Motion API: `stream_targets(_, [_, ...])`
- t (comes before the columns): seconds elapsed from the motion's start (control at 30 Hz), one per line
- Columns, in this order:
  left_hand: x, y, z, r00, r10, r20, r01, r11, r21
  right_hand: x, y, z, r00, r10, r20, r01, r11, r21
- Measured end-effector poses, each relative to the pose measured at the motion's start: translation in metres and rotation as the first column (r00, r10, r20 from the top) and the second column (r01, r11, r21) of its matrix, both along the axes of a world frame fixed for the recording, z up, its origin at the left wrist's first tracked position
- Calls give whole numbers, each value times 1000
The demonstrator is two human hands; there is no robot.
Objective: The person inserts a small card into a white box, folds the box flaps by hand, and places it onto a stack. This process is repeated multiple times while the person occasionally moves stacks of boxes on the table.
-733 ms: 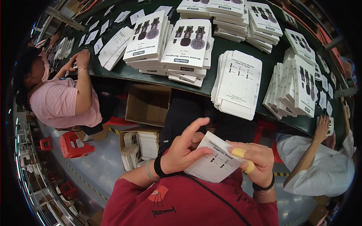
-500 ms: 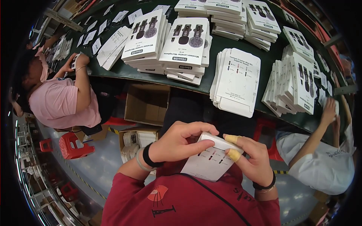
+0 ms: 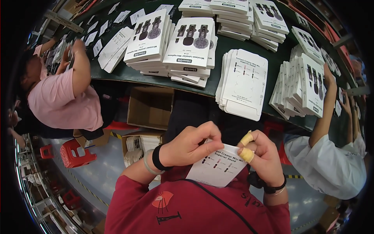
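Note:
A flat white carton blank (image 3: 216, 168) with small printed pictures is held close to my chest by both hands. My left hand (image 3: 191, 143) curls over its top left edge, fingers closed on it. My right hand (image 3: 265, 155), with yellow tape on two fingertips, pinches the top right edge. Just beyond my hands, on the dark green table (image 3: 113, 74), lies a stack of the same white blanks (image 3: 243, 84).
Stacks of printed white boxes (image 3: 191, 43) cover the table. A person in a pink shirt (image 3: 64, 99) works at the left, a person in white (image 3: 327, 163) at the right. An open cardboard box (image 3: 150, 107) and red stools (image 3: 76, 152) stand on the floor below.
My left hand has closed down over the carton blank's top edge, from fingers spread apart. The blank has come lower and closer to my chest.

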State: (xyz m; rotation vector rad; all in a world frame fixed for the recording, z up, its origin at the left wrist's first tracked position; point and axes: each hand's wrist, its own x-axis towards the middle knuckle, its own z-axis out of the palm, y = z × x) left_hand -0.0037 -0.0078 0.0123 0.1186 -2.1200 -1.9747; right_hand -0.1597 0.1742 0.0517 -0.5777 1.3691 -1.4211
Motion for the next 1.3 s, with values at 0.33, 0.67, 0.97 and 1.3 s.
stream_targets(0.33, [21,10,-12,967,188,-170,-191,982,-4,-7,0,12,843,216,-493,-289,954,-76])
stream_targets(0.67, [32,-32,33,540,577,-613,-759,649,-58,-24,-35,84,773,-132,-620,-66,956,-286])
stream_targets(0.97, [50,-35,4,589,724,-360,-740,662,120,-25,-146,-10,234,-394,-889,-135,892,-431])
stream_targets(1.3, [3,-15,-40,851,525,2,-524,851,45,-25,-159,-20,112,-277,-954,-151,944,-292])
